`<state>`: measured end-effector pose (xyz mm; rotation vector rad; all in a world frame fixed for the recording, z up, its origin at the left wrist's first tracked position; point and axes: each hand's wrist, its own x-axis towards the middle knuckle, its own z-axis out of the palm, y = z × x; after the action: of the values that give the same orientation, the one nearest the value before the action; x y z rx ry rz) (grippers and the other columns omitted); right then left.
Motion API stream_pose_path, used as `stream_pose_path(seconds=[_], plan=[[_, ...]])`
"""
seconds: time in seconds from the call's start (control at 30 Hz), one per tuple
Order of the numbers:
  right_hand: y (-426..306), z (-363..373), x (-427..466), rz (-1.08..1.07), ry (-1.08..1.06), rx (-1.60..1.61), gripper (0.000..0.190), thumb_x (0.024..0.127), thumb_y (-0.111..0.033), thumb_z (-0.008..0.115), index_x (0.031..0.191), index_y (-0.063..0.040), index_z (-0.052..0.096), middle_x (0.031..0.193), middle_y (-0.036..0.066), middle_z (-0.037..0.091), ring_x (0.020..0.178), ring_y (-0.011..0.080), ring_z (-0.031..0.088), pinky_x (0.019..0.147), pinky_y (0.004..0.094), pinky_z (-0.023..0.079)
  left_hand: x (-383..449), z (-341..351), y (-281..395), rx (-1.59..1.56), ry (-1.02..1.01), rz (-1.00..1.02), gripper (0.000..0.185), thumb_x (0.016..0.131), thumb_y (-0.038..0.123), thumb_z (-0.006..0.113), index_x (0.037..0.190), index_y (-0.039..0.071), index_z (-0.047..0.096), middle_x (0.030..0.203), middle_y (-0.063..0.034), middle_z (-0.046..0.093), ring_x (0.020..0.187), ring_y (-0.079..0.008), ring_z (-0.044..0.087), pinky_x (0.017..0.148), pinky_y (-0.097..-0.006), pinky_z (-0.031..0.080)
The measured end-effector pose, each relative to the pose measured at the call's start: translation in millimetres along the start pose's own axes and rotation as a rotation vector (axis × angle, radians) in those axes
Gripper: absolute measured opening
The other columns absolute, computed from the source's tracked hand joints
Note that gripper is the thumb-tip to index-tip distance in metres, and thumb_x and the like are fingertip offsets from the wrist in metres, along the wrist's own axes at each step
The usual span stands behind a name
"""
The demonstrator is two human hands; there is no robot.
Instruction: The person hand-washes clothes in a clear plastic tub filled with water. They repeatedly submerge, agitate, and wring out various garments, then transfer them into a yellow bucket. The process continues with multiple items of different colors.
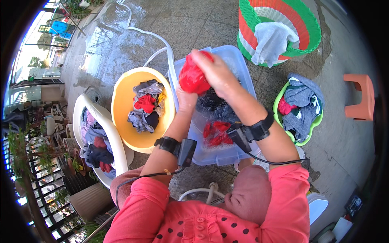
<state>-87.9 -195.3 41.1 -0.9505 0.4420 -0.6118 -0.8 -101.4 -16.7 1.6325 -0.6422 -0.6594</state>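
A bunched wet red cloth (194, 76) is gripped between both of my hands over the far left part of a translucent blue plastic tub (250, 82). My right hand (217, 71) wraps its upper right side. My left hand (186, 98) holds it from below, with its fingers mostly hidden by the cloth. Water in the tub covers some dark fabric (212, 101). Nearer to me, a second red cloth (217, 133) floats amid suds. A white hose (171, 65) runs along the tub's left rim.
Left stand a yellow basin (121, 121) and a white tub (121, 155), both holding clothes. On the right are a green basin (276, 112) of clothes and an orange stool (367, 97). A woven basket (310, 36) with a grey cloth (270, 42) over its rim stands far right.
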Motion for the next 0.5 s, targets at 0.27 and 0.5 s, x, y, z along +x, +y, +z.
stream_pose_path(seconds=[0.27,0.5], plan=[[31,-34,-21,0.244,0.420,0.242,0.053,0.090,-0.056,0.041,0.110,-0.010,0.054,0.114,0.007,0.059,0.106,0.0191,0.055,0.086,0.0404,0.045,4,0,37,-0.769,-0.100,-0.210,0.019,0.086,0.003,0.054,0.105,0.005,0.051,0.100,-0.0086,0.060,0.090,-0.0196,0.060,0.081,-0.0334,0.050],[52,-51,-20,0.214,0.398,0.650,0.044,0.089,-0.046,0.050,0.111,-0.009,0.052,0.107,0.009,0.061,0.098,0.0238,0.059,0.084,0.0407,0.047,-26,-3,3,-0.114,-0.133,-0.224,0.052,0.085,0.006,0.059,0.131,0.010,0.035,0.115,-0.0120,0.055,0.100,-0.0217,0.057,0.084,-0.0345,0.048]])
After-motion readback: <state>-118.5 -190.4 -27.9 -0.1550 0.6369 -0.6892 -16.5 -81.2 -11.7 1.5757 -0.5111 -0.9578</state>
